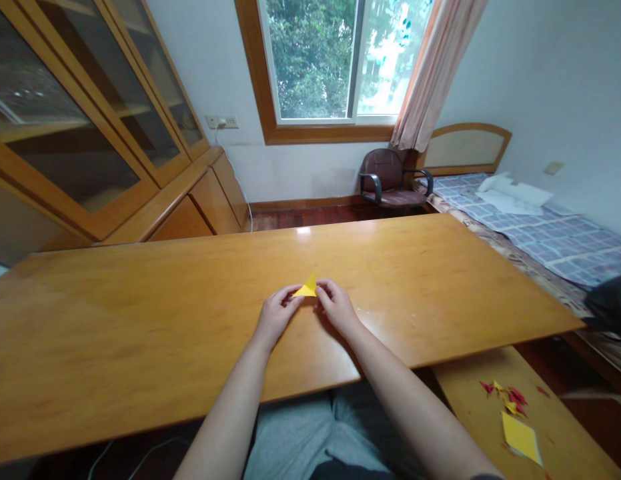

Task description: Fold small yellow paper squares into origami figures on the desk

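Observation:
A small piece of folded yellow origami paper [307, 288] is held just above the wooden table [165, 313], near its middle. One pointed flap of it stands up, and another point reaches toward the left. My left hand [280, 308] pinches its left side between thumb and fingers. On the right side, my right hand [336, 303] grips the paper the same way, its thumb against the near edge. The fingertips behind the paper are partly hidden.
A lower table [470, 387] at the right bears red and yellow folded paper pieces [513, 398] and a stack of yellow square sheets [521, 437]. Beyond the table are a brown armchair [390, 177], a bed [540, 227] and a glass-door cabinet [135, 177].

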A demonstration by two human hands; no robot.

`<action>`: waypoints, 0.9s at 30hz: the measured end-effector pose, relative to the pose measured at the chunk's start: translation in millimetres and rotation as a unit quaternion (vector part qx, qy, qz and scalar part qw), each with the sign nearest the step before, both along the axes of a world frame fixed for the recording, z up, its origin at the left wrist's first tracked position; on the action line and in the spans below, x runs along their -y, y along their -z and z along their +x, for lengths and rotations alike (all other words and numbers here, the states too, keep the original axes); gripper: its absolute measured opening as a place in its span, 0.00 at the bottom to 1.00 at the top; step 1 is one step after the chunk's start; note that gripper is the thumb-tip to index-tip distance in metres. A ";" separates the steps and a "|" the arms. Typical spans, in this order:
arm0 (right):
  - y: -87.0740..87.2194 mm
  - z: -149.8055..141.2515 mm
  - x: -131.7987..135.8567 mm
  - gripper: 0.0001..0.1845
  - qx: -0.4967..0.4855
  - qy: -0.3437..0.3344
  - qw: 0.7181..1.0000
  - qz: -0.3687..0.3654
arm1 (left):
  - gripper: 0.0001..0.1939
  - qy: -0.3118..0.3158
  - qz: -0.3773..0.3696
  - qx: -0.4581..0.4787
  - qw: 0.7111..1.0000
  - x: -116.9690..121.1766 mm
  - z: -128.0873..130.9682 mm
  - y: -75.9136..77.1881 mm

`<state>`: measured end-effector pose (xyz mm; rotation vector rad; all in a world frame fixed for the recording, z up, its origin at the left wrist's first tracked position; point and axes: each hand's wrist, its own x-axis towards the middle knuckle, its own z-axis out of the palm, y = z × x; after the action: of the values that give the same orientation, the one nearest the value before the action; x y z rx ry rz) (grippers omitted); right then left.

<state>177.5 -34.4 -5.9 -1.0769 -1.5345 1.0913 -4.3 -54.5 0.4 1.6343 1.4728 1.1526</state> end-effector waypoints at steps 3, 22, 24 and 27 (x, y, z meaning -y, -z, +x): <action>-0.8 -0.1 0.4 0.11 -0.002 0.001 1.000 0.000 | 0.19 0.000 -0.005 0.004 1.000 0.1 -0.2 0.7; 4.4 -0.8 -0.3 0.11 0.026 0.020 0.999 0.031 | 0.17 0.007 -0.001 0.001 1.000 2.5 0.9 -3.2; 4.8 -1.1 -0.4 0.11 0.035 0.021 0.998 0.038 | 0.17 0.003 -0.001 0.003 1.000 2.8 0.9 -3.8; 4.3 -1.4 -0.4 0.11 0.041 0.016 0.998 0.041 | 0.17 -0.002 -0.002 0.008 1.000 3.2 0.9 -4.4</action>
<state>176.1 -34.0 -10.2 -1.0980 -1.6073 0.9637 -3.4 -57.6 4.8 1.6168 1.4670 1.1620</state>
